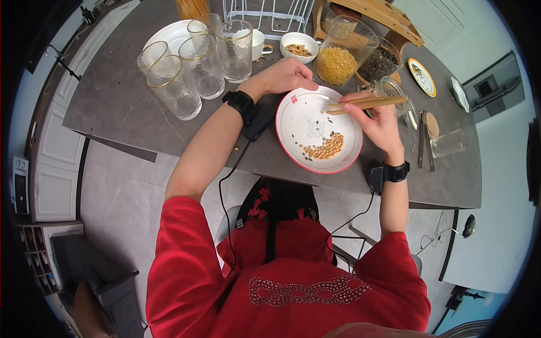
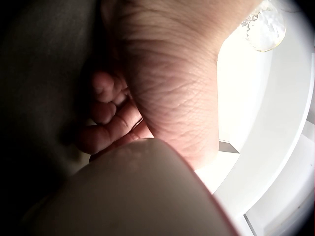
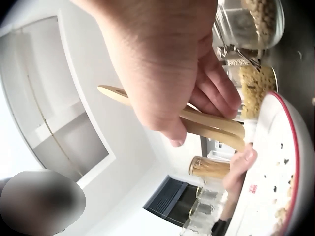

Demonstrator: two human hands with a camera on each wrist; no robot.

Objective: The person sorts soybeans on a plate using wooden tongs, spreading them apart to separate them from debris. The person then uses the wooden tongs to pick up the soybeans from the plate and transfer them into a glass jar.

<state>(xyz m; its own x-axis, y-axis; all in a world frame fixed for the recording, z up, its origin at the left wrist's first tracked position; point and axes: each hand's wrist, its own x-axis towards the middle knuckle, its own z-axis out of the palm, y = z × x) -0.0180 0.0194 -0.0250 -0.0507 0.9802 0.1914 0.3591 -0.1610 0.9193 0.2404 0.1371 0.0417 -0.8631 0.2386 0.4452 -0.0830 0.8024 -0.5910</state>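
Note:
My left hand grips the far rim of a white plate edged in red. In the left wrist view its fingers curl beside the plate's underside. The plate is tilted, its near side lower. Yellowish beans lie in a cluster near the plate's near edge, with dark flecks scattered among and above them. My right hand holds wooden tongs between thumb and fingers. The tongs' tips are over the upper right part of the plate.
Several gold-rimmed glasses stand at the left. Behind the plate are a white cup of nuts, a container of yellow pasta and a jar of dark bits. An orange-rimmed plate and a tipped glass lie at the right.

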